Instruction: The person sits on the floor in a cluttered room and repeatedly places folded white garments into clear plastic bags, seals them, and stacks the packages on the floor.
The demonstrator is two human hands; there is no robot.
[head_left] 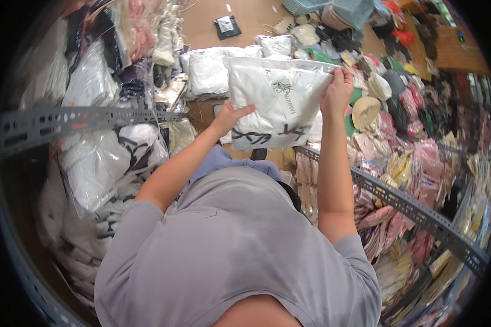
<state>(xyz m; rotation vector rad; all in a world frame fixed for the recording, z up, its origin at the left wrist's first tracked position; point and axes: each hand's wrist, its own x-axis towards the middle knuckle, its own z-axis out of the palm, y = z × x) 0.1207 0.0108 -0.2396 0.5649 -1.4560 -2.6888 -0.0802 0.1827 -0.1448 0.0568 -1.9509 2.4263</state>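
Nearest of all spreads the wearer's grey shirt (pixel 223 245). To the left, clear-bagged white garments (pixel 93 169) are piled below a perforated metal rail (pixel 87 122). The left hand (pixel 230 117) grips the left edge of a white plastic-wrapped package (pixel 270 106), held up in front of the shirt. Its upper right corner is pinched in the right hand (pixel 337 94). Farther right are a beige hat (pixel 366 113) and pink bagged clothes (pixel 428 158).
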